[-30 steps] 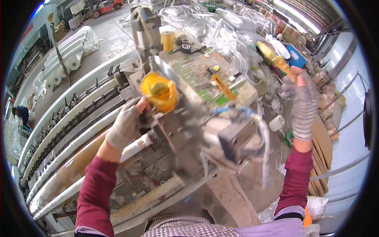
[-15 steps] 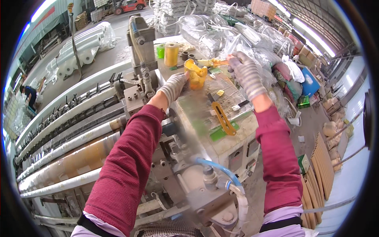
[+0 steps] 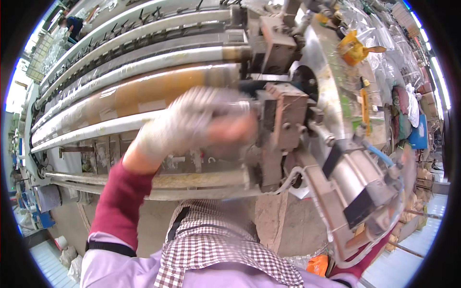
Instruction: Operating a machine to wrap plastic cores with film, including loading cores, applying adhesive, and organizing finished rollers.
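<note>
My left hand, in a pale striped glove with bare fingertips, is raised in front of the machine's rollers and smeared by motion. Its fingers are too blurred to show whether they hold anything. Behind it run a brown-wrapped roller and a thinner white roller. Only the maroon sleeve of my right arm shows at the lower right, behind a metal cylinder assembly; I cannot make out that hand. A yellow-coated pot stands on the bench at the upper right, with a brush handle sticking out.
A steel bracket block and a dark wheel sit at the roller ends. On the bench lies a yellow utility knife. A blue air hose curves by the cylinder. Another person is at the far left.
My view has swung left and down toward the rollers. Both hands have come away from the yellow pot and brush; my left hand is now before the rollers, my right arm low.
</note>
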`<state>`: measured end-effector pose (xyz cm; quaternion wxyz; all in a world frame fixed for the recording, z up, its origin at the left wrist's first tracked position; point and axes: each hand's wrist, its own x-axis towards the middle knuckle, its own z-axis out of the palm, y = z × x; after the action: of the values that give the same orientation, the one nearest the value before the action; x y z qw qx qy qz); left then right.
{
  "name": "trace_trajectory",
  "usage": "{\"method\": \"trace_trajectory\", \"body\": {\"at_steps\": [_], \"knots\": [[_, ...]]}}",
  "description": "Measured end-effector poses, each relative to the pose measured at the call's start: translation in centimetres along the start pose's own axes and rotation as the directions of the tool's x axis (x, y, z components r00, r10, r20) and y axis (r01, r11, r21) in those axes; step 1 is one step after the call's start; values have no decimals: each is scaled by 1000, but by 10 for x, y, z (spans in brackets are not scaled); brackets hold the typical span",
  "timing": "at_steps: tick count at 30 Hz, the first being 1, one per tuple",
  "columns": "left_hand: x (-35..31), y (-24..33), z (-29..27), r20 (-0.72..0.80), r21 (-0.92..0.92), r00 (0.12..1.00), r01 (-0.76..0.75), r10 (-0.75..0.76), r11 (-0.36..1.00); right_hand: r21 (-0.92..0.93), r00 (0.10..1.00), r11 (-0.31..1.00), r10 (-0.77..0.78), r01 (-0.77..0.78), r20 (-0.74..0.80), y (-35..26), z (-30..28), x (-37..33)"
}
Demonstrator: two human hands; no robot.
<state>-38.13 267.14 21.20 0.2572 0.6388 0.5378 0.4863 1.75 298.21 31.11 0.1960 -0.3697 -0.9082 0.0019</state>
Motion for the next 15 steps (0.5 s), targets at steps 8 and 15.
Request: {"method": "trace_trajectory", "body": {"at_steps": [8,15], "knots": [[-277,-149,53,-256,-849,465,312,-848,427,663,693,-262,-33,-701,720,-259,180,-195],[-237,-220,63,-421,-899,409,-71,-810,432,658,740,-517,68,-547,669,-358,391,-131]]}}
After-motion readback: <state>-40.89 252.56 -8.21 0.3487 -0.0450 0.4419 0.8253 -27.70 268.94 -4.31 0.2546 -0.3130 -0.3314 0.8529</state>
